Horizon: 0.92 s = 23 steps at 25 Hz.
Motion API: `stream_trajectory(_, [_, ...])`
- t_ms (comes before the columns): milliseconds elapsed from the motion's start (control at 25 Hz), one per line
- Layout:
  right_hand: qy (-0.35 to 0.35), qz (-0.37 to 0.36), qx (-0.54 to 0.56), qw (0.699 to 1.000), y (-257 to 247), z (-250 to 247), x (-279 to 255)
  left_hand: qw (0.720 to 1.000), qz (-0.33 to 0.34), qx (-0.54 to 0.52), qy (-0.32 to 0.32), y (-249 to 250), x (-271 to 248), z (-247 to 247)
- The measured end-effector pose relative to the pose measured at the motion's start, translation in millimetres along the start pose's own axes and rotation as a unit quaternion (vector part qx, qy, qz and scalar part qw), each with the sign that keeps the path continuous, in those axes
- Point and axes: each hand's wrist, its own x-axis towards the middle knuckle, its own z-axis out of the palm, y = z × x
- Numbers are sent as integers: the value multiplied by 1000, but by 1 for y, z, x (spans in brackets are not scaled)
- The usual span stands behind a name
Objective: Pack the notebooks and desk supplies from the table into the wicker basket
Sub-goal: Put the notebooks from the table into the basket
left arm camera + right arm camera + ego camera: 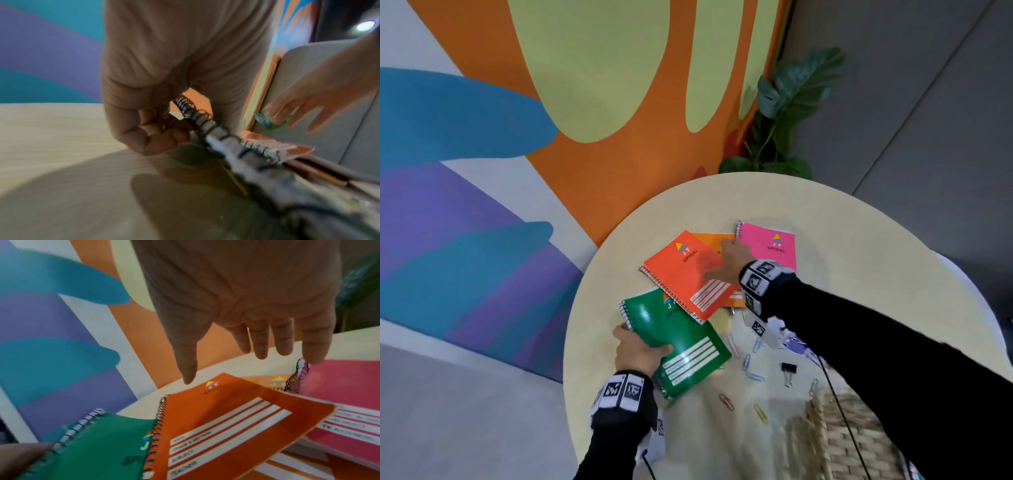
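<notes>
A person in black sleeves leans over a round pale table set against a wall painted in orange, blue, purple and light green shapes. Four spiral notebooks lie fanned across the middle of the table. The left hand grips the green notebook near its coil edge, thumb on the cover and fingers curled underneath, with that edge lifted off the table in the left wrist view. The far corner of the green notebook sits under the red-orange notebook, which overlaps an orange notebook behind it. A pink notebook lies just beside these, farthest to the right. The right hand hovers over the red-orange and orange notebooks with fingers straight and spread, holding nothing; whether it touches a cover cannot be told. At the near right edge of the table stands the wicker basket, only partly in view, so what is in it cannot be seen. On the table between the basket and the notebooks lie loose paper clips in several colours and a black binder clip. A leafy green plant stands behind the table near a grey wall.
</notes>
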Motion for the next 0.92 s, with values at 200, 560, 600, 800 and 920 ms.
stream_trajectory(200, [-66,51,65,994,-10,6,43,983,51,-149,-91,-8,8,-5])
stream_trajectory(560, [-67,-36,38,996,5,-12,39,966,75,-211,-127,-11,-7,-8])
stream_trajectory(600, [-52,-44,59,996,3,-33,22,965,80,-218,-122,-14,-4,-10])
stream_trajectory(800, [111,-108,236,959,83,-115,-125,959,111,-229,-124,-27,-11,-15])
stream_trajectory(920, [113,-96,326,934,159,-120,-247,948,60,-301,-87,-58,20,-15])
